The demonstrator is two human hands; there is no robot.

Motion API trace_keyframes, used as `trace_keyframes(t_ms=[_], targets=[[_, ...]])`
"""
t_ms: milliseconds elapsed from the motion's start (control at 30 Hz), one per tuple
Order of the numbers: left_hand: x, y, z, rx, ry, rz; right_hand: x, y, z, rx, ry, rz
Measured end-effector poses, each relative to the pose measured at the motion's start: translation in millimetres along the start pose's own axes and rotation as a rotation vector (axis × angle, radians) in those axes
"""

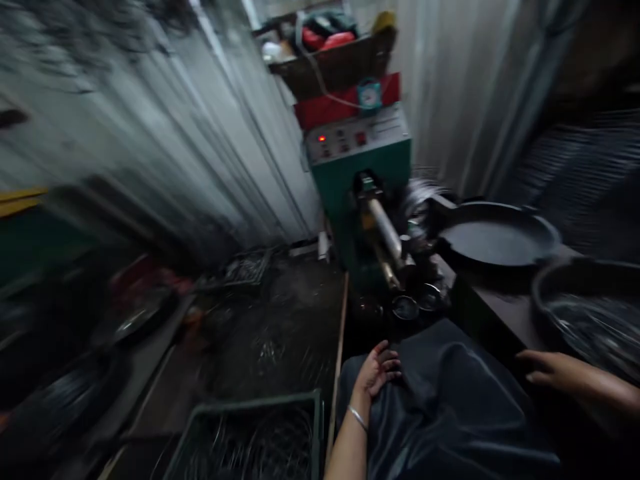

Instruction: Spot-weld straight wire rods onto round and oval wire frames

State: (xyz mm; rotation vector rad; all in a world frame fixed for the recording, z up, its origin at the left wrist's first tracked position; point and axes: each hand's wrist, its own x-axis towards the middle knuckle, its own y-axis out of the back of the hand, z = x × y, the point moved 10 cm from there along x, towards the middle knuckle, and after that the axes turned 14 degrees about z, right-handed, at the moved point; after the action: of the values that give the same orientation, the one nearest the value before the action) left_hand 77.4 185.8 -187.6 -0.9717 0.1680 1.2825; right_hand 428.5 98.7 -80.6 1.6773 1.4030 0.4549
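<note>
My left hand [379, 371], with a metal bangle at its wrist, rests on the dark cloth [450, 400] over my lap. Its fingers are loosely curled and apart, and nothing shows in them. On the other side, my right hand [545, 371] is held out beside a black basin [545, 293] of thin, shiny metal pieces. The fingers of that hand are stretched out and hold nothing I can see. Ahead of my knees stands a green machine [330, 193] with a lit red lamp and metal arms [385, 230] pointing towards me.
A shallow black pan [500, 237] stands behind the basin. At lower left is a green crate [260, 402] holding wire-like pieces. Wooden boards [170, 393] and blurred containers lie further left. A cluttered shelf [330, 67] hangs above the machine, before a corrugated wall [240, 133].
</note>
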Motion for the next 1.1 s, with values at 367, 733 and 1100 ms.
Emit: trace_keyframes(t_ms=[367, 733, 1100], targets=[[-0.2, 21.8, 4.0, -0.09, -0.136, 0.302, 34.8, -58.5, -140.8, 0.512, 0.17, -0.549], [-51.9, 63.6, 23.0, -0.083, -0.192, 0.421, -63.6, -144.4, -97.4, 1.045, -0.244, -0.664], [-17.5, 70.9, 26.1, -0.11, -0.116, 0.202, -68.3, 153.4, 77.6, 0.302, -0.364, 0.843]])
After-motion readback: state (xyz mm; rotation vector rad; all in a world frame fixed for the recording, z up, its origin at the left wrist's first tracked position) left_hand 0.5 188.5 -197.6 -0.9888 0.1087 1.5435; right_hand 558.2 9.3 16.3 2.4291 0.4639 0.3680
